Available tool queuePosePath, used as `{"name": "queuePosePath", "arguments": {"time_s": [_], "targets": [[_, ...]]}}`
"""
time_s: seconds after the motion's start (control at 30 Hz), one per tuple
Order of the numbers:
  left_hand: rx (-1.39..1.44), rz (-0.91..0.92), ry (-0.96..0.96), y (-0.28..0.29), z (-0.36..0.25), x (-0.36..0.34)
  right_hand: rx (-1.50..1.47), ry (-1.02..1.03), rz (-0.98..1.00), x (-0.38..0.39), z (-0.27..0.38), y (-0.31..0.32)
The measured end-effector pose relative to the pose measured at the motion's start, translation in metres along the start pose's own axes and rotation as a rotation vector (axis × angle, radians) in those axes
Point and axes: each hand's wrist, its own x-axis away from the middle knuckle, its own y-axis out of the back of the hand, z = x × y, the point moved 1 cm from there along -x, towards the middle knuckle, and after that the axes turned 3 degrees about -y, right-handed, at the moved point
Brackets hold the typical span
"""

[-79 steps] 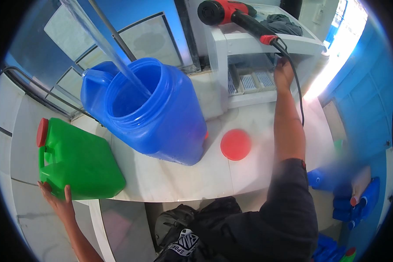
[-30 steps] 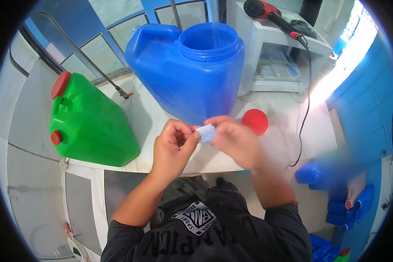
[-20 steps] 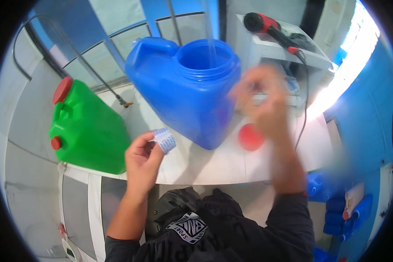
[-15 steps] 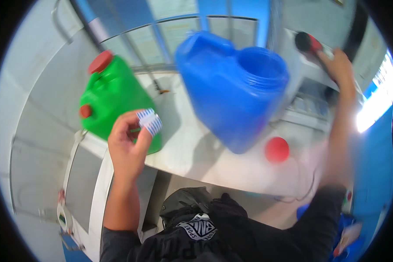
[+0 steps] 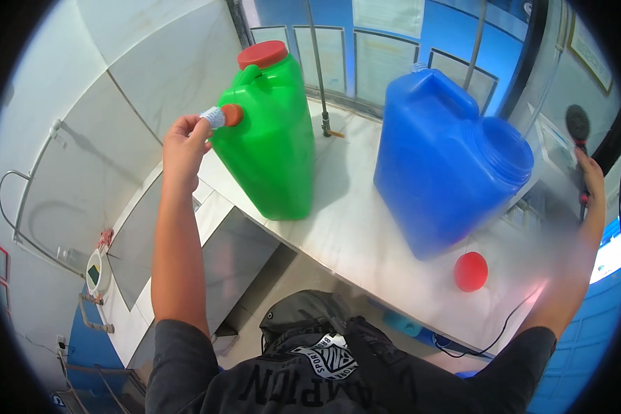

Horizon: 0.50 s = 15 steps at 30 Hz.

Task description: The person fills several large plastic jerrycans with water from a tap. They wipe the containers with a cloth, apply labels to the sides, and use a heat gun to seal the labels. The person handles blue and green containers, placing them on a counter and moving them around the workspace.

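My left hand (image 5: 186,141) is closed on a small white paper label (image 5: 212,117) with blue stripes, which it holds up beside the small orange side cap (image 5: 233,114) of a green jerrycan (image 5: 276,148). I cannot tell whether the label touches the cap. A larger red cap (image 5: 262,52) is on top of that can. Far to the right, my right hand (image 5: 591,174) grips a tool with a black oval head (image 5: 577,124) and red on its handle, shaped like a brush; its exact kind is unclear. Nearest to it is a blue jerrycan (image 5: 431,159) with an uncapped wide mouth.
Both cans stand on a white counter (image 5: 338,241). A loose red lid (image 5: 470,271) lies by the blue can, and a black cable (image 5: 490,338) hangs over the front edge. A thin pipe with a tap (image 5: 326,127) rises between the cans. Glass panes stand behind.
My view has turned left. My left hand has brought the label up to the green can's side cap. My right hand still holds the black-headed tool, farther toward the right edge.
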Motion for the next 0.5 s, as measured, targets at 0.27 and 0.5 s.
{"name": "queuePosePath", "arguments": {"time_s": [0.27,0.5], "targets": [[-0.325,0.096,-0.514,-0.018,-0.019,0.000,-1.017,0.427,0.443,0.177,0.010,0.044],[-0.601,0.223,-0.827,-0.008,-0.035,-0.002,-1.015,0.549,0.320,0.365,0.076,-0.029]]}}
